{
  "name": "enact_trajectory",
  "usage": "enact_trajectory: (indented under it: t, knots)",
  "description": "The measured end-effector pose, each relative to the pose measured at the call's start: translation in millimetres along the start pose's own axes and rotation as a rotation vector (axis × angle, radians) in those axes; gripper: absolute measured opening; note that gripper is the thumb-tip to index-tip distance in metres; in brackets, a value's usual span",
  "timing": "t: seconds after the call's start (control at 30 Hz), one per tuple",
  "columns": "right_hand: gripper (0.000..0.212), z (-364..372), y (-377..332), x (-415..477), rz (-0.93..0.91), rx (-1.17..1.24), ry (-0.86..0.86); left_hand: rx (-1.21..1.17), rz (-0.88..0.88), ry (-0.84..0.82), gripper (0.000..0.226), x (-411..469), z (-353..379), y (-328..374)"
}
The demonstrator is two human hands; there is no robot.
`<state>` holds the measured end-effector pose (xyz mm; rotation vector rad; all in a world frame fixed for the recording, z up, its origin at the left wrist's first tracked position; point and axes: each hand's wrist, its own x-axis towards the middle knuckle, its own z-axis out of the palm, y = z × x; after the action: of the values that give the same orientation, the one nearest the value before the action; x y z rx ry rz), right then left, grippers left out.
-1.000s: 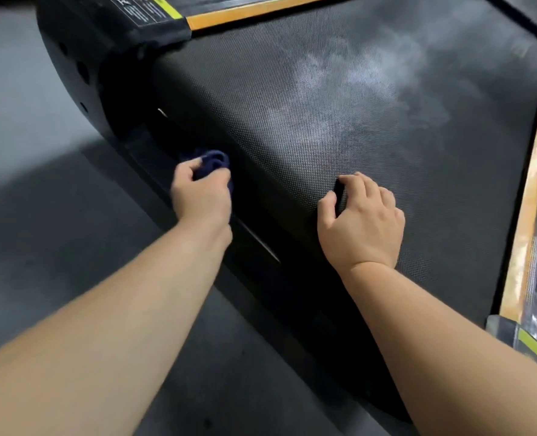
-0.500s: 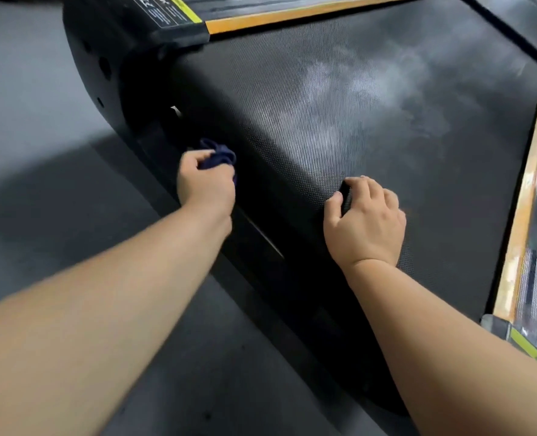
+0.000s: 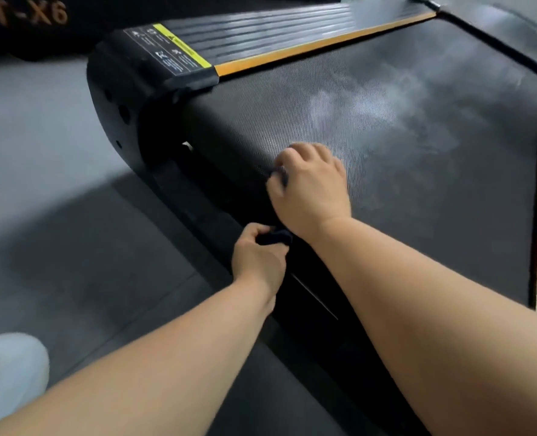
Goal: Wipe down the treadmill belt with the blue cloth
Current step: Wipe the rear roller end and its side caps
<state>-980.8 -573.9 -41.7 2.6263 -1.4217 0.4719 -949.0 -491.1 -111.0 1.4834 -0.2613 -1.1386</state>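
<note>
Left hand (image 3: 257, 256) clenched round cloth (image 3: 276, 237), low at rear edge of belt (image 3: 434, 221), just under right wrist. Right hand (image 3: 311, 184) curled, gripping belt's rear curve; fingertips blurred.

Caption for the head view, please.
Left hand grips the blue cloth by the treadmill belt; right hand sits on the belt's end.

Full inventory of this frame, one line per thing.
belt: 1, black with pale smears, centre
rails: 2, black, orange-edged, beside belt
end cap: 1, black, belt's left corner
label: 1, white and yellow, on end cap
floor: 1, grey, left
shoe: 1, white, bottom-left
cloth: 1, dark blue, in left hand
left hand: 1, grips cloth below belt's end
right hand: 1, curled on belt's end; grip unclear
</note>
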Motion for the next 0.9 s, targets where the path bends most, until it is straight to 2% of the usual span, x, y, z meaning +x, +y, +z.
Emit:
enact_trajectory:
  t: [0.17,0.27,0.43,0.57,0.67,0.77,0.9]
  knots:
    - [0.053,23,-12,38,-0.125,-0.002,-0.205,-0.294,0.046,0.294,0.025,83,-34,51]
    - [0.057,32,-12,40,-0.111,0.05,-0.208,-0.363,0.067,0.231,0.022,115,-44,78]
    - [0.055,31,-15,42,-0.075,0.076,-0.201,-0.187,0.082,0.234,0.023,77,-26,50]
    - [0.055,30,-14,40,-0.066,0.083,-0.219,-0.172,-0.016,0.062,0.023,47,-21,29]
    - [0.053,29,-14,41,-0.056,0.106,-0.21,-0.218,0.015,0.139,0.028,81,-34,42]
    - [0.054,29,-15,40,-0.054,0.116,-0.205,-0.379,0.044,0.19,0.028,127,-52,76]
    - [0.053,27,-16,39,-0.054,0.112,-0.213,-0.411,-0.046,0.189,0.029,166,-74,101]
